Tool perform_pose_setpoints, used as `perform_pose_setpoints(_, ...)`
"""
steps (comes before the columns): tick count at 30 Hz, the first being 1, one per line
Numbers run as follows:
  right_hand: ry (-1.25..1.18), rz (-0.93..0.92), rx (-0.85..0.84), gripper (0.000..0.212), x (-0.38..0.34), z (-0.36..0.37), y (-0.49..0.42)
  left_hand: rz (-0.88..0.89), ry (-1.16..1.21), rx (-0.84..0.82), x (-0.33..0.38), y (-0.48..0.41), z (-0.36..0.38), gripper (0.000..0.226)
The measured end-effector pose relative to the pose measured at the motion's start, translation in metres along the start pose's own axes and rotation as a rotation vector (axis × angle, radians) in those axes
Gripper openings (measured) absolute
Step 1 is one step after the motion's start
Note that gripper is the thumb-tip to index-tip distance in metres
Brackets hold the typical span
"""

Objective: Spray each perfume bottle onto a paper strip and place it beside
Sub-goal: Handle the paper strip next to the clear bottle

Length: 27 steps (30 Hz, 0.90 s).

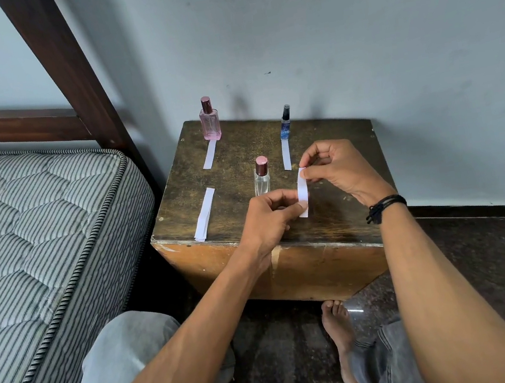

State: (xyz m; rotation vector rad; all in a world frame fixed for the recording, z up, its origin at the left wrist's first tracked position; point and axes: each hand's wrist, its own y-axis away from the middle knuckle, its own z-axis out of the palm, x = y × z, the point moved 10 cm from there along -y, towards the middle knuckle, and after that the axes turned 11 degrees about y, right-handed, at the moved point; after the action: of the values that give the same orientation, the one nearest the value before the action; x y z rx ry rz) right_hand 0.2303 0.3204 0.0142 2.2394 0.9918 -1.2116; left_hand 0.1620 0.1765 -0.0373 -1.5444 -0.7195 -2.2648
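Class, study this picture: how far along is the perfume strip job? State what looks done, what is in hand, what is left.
Done, it seems: a left strip lies before the pink bottle, a right strip before the blue bottle. In hand: the left hand and right hand pinch the held strip. Left: the clear bottle, capped, has no strip by it; spare strips wait nearby.

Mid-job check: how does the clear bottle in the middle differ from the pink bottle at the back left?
The pink bottle is tinted pink and broad; the clear bottle is see-through and narrower. The pink bottle has a paper strip lying before it; the clear bottle has none yet: the left hand and right hand pinch a second strip to its right. Both stand upright with rosy caps on.
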Motion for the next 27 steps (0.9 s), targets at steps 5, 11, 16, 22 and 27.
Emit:
perform_pose_setpoints(5, -0.067, -0.037, 0.014, 0.014, -0.006, -0.006, 0.0, -0.034, -0.007, 0.018, -0.005, 0.0, -0.003, 0.008)
perform_pose_setpoints(11, -0.037, -0.012, 0.088, 0.016, -0.001, -0.012, -0.002, -0.038, -0.004, 0.021, -0.005, -0.001, -0.004, 0.009)
perform_pose_setpoints(16, -0.08, -0.016, 0.109, 0.017, -0.001, -0.015, -0.002, -0.038, -0.017, 0.043, -0.007, -0.002, -0.007, 0.011)
perform_pose_setpoints(22, -0.083, -0.013, 0.106, 0.016, 0.004, -0.013, -0.004, 0.064, -0.108, 0.117, 0.001, -0.004, -0.015, 0.012)
perform_pose_setpoints(27, -0.139, -0.037, 0.094, 0.019, 0.0, -0.013, -0.004, 0.168, -0.26, 0.172, 0.01, -0.004, -0.019, 0.011)
